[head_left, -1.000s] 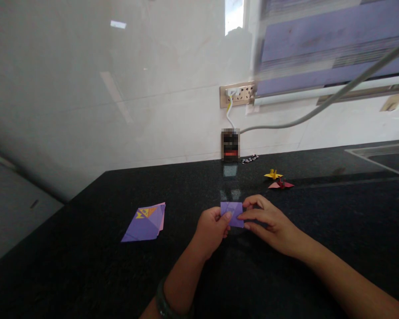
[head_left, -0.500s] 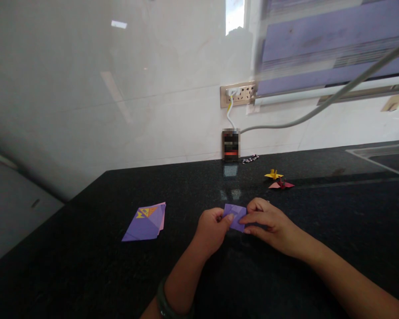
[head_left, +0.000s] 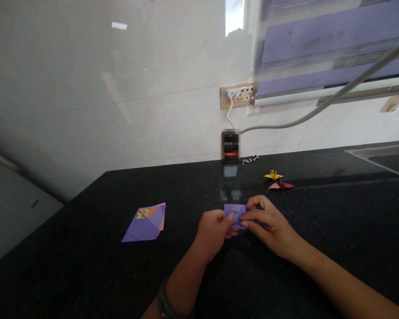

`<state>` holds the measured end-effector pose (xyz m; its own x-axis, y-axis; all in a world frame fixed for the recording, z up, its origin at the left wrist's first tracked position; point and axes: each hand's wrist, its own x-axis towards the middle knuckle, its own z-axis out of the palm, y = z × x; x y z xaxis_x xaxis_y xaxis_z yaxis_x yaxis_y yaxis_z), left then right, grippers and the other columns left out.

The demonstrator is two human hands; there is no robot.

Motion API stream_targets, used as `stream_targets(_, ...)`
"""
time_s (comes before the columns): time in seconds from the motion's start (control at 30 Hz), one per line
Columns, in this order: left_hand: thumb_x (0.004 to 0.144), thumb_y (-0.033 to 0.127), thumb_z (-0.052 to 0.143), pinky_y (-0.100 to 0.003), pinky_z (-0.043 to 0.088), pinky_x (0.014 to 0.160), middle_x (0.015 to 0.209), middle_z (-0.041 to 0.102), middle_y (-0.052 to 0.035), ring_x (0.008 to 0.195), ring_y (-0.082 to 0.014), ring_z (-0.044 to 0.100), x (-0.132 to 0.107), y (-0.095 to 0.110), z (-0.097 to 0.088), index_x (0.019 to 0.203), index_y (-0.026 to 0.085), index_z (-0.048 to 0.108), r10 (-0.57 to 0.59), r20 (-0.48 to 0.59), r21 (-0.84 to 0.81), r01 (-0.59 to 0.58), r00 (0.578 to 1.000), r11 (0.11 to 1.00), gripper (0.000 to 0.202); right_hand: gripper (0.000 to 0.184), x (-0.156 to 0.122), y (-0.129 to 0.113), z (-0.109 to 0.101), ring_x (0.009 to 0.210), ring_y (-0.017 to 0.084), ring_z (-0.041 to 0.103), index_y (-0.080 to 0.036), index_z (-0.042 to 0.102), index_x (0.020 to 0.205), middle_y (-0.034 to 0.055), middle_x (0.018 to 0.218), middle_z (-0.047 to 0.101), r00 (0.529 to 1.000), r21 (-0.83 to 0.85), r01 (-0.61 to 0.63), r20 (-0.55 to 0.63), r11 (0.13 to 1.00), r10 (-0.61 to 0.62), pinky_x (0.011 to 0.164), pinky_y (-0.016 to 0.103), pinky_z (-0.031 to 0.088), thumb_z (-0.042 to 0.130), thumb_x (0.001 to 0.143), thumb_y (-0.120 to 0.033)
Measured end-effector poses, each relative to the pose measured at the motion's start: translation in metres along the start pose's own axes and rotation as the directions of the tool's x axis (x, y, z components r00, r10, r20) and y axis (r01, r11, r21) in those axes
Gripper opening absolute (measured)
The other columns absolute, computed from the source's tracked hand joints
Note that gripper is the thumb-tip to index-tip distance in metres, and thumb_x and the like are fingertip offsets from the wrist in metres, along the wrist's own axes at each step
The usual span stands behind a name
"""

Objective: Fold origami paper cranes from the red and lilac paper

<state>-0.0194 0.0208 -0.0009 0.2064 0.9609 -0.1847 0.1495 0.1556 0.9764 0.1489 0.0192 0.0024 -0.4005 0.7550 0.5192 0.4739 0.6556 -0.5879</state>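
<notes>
A small folded purple paper [head_left: 235, 212] is held between both hands just above the black counter [head_left: 86, 266]. My left hand [head_left: 214, 230] pinches its left edge with thumb and fingers closed. My right hand [head_left: 269, 226] pinches its right side, fingers pressed together over the fold. Much of the paper's lower half is hidden by my fingers.
A stack of purple and pink paper sheets [head_left: 146, 221] lies to the left. A yellow folded figure [head_left: 273, 175] and a red one [head_left: 281, 185] sit at the back right. A dark device [head_left: 231, 145] stands against the wall under a socket strip [head_left: 237, 94] with a cable.
My hands have drawn closer together and the purple paper now looks smaller and more covered by my fingers. It tilted briefly and is level again.
</notes>
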Motion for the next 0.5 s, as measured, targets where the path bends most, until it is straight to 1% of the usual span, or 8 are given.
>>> stream_targets(0.07,0.075,0.035,0.048,-0.021,0.042,0.049,0.066,0.062,-0.0073,0.053,-0.0116,0.058,-0.001,0.003,0.003,0.076,0.009,0.058,-0.043,0.004,-0.050,0.043,0.999,0.998,0.027,0.010,-0.001,0.001,0.005,0.095,0.020,0.045,-0.020,0.062,0.077,0.0062,0.096,0.045,0.996,0.012,-0.041,-0.080,0.999,0.042,0.081,0.034,0.038,0.053,0.076,-0.017)
stream_targets(0.13,0.076,0.035,0.048,-0.020,0.042,0.049,0.068,0.063,-0.0087,0.054,-0.0116,0.058,-0.003,0.005,0.005,0.077,0.009,0.059,-0.065,0.015,-0.079,0.066,0.998,0.995,0.029,0.008,-0.002,0.002,0.009,0.095,0.019,0.046,-0.020,0.061,0.075,0.0061,0.097,0.046,0.989,0.055,-0.092,-0.108,0.994,0.098,0.081,0.034,0.039,0.053,0.076,-0.018)
stream_targets(0.23,0.076,0.036,0.048,-0.021,0.043,0.050,0.069,0.065,-0.0101,0.055,-0.0123,0.059,-0.004,0.006,0.006,0.078,0.008,0.060,-0.077,0.031,-0.099,0.080,0.997,0.992,0.031,0.008,-0.003,0.004,0.013,0.082,0.016,0.052,-0.020,0.059,0.074,0.0047,0.088,0.051,0.980,0.127,-0.165,-0.095,0.978,0.177,0.071,0.030,0.043,0.051,0.078,-0.020)
stream_targets(0.3,0.075,0.038,0.049,-0.022,0.043,0.050,0.069,0.065,-0.0103,0.055,-0.0127,0.060,-0.005,0.006,0.006,0.079,0.008,0.060,-0.073,0.040,-0.112,0.078,0.997,0.991,0.032,0.008,-0.004,0.004,0.014,0.075,0.015,0.053,-0.019,0.058,0.073,0.0038,0.082,0.052,0.973,0.158,-0.196,-0.091,0.968,0.212,0.067,0.029,0.044,0.051,0.078,-0.021)
stream_targets(0.43,0.072,0.041,0.052,-0.023,0.044,0.052,0.070,0.065,-0.0102,0.056,-0.0131,0.060,-0.006,0.006,0.006,0.080,0.007,0.061,-0.075,0.061,-0.143,0.083,0.995,0.986,0.035,0.008,-0.002,0.004,0.014,0.072,0.015,0.053,-0.019,0.057,0.069,0.0036,0.080,0.053,0.965,0.180,-0.223,-0.101,0.958,0.244,0.064,0.028,0.044,0.053,0.076,-0.020)
stream_targets(0.5,0.070,0.039,0.055,-0.023,0.044,0.053,0.071,0.065,-0.0095,0.058,-0.0130,0.060,-0.006,0.006,0.006,0.081,0.008,0.061,-0.064,0.075,-0.155,0.075,0.995,0.985,0.034,0.008,-0.001,0.004,0.013,0.072,0.015,0.053,-0.019,0.057,0.069,0.0034,0.078,0.054,0.962,0.185,-0.229,-0.106,0.956,0.251,0.064,0.028,0.044,0.053,0.075,-0.020)
